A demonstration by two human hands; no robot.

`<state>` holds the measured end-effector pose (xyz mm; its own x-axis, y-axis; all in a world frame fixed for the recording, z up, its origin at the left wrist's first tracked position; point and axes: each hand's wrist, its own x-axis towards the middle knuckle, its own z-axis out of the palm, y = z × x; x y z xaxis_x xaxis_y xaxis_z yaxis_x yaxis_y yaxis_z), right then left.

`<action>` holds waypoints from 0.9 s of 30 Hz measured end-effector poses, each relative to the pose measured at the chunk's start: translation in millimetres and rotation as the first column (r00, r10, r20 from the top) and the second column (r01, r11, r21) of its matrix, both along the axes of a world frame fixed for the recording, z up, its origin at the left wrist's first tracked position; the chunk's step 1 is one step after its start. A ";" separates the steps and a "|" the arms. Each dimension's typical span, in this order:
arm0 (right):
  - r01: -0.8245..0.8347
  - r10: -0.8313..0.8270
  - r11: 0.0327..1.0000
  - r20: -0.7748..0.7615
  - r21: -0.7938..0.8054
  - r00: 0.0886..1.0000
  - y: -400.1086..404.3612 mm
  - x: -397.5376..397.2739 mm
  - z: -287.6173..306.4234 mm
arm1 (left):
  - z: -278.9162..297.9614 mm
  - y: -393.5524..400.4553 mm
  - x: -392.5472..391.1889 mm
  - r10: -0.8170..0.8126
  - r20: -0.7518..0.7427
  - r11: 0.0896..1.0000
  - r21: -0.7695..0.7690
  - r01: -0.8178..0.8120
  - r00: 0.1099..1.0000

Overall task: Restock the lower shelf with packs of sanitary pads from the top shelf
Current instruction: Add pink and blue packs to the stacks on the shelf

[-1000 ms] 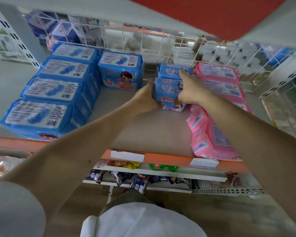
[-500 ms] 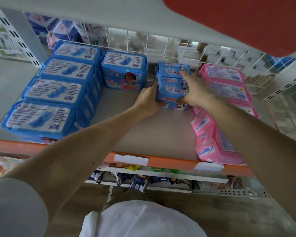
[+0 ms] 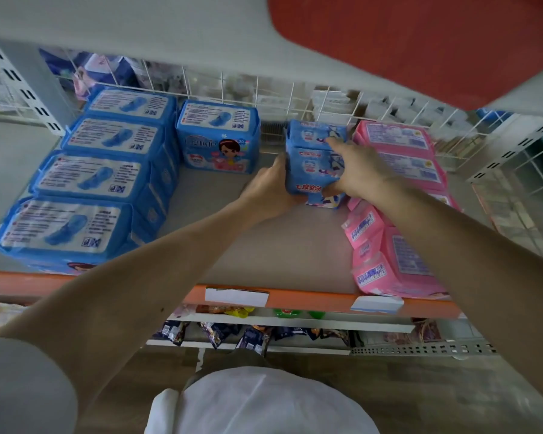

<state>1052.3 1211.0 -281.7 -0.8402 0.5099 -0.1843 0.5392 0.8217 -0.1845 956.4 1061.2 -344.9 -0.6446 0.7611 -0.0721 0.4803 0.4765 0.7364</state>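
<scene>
while both hands clamp the small blue pack from either side, the likeliest trouble is the soft wrapper slipping or buckling between them. the left hand presses its left face with fingers curled round the edge, and the right hand grips the right face, forefinger stretched over the top. this pack sits mid-shelf, touching a second small blue pack behind it, which could be dragged or toppled. the pink packs just beside the right wrist lean unevenly and a brush of the forearm might tip them off the orange shelf edge. red chinese characters show on the held pack's front, too blurred to read surely. the cartoon-girl pack shows "20". the big blue packs carry illegible fine print.
</scene>
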 end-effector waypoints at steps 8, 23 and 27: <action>-0.009 0.009 1.000 0.009 0.012 1.000 -2.1 1.0 -2.9 | -1.6 1.7 -1.4 0.052 0.057 0.999 0.009 -0.052 0.997; 0.009 -0.010 0.998 0.019 0.060 1.000 -1.6 -10.4 -6.7 | -2.4 0.2 -2.9 0.068 -0.009 0.997 0.028 -0.068 0.998; 0.026 -0.024 0.994 -0.018 0.104 1.000 -12.8 -2.5 -10.6 | -5.3 -7.8 3.6 0.068 -0.007 0.997 0.045 -0.068 0.998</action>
<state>1049.8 1198.2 -292.3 -0.8295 0.5466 -0.1150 0.5574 0.8233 -0.1074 960.0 1053.4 -350.2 -0.6955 0.7177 -0.0330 0.4541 0.4747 0.7540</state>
